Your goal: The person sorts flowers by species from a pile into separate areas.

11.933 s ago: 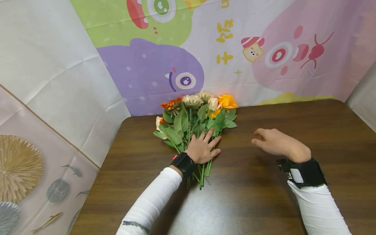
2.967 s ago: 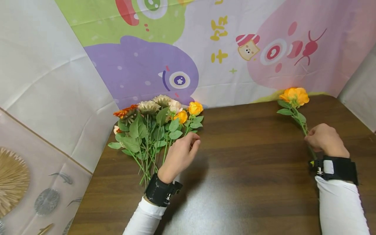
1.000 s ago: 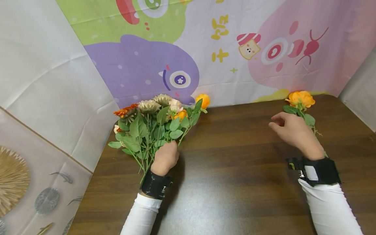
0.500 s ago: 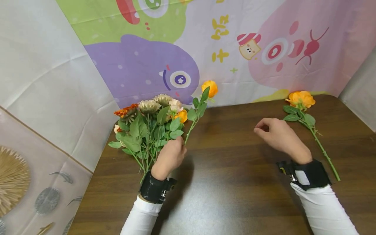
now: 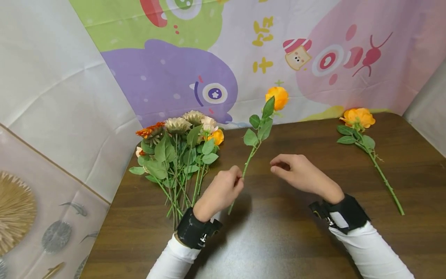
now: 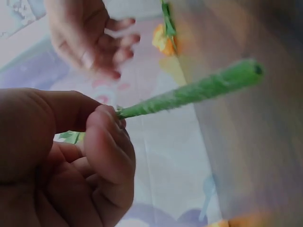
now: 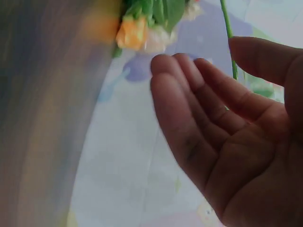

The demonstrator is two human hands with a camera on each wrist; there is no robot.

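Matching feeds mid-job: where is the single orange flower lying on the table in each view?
Head: far right, the orange flower.
Left wrist: top, just right of centre, blurred and cut off by the edge.
Right wrist: not in it.
Shared landmark: the right hand, in all three.

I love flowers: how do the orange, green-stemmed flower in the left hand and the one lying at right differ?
The held flower is pinched by the left hand; the lying flower rests untouched. The held bloom looks rounder, the lying bloom wider. Both have leaves.
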